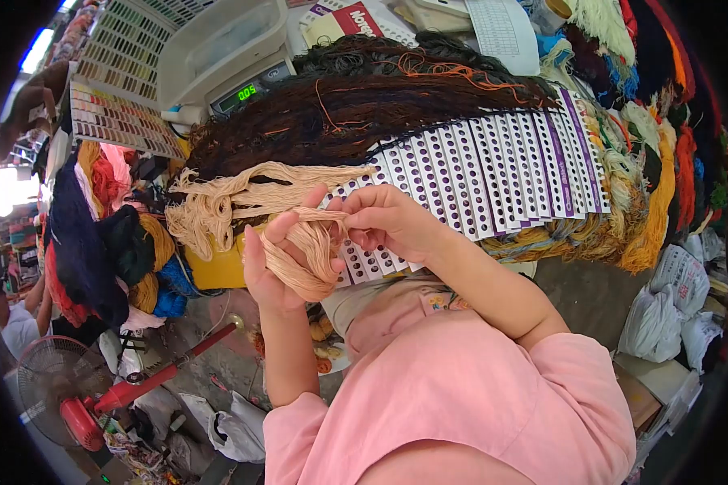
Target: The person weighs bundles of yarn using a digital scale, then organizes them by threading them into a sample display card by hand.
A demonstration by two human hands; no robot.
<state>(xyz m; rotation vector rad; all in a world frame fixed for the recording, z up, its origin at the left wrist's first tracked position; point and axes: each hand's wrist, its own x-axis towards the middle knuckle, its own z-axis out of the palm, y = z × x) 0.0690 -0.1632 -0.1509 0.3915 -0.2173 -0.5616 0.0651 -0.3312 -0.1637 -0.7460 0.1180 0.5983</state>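
Observation:
A skein of peach-coloured thread (303,271) is looped round the fingers of my left hand (271,271), which is turned palm up. Close on its right, my right hand (384,218) pinches strands of the same skein between thumb and fingers. Just beyond my hands, loose cream skeins (234,194) lie across the table. White cards with rows of purple-rimmed holes (461,174) are spread in an overlapping row to the right of my hands. Behind them stretches a long heap of dark brown thread (340,117).
A digital scale (247,93) with a tray stands at the back left beside a colour sample chart (125,61). Coloured yarn hangs at the left (89,234) and right (659,194). A fan (77,404) stands at lower left, white bags (663,307) at right. Another person (24,319) is at far left.

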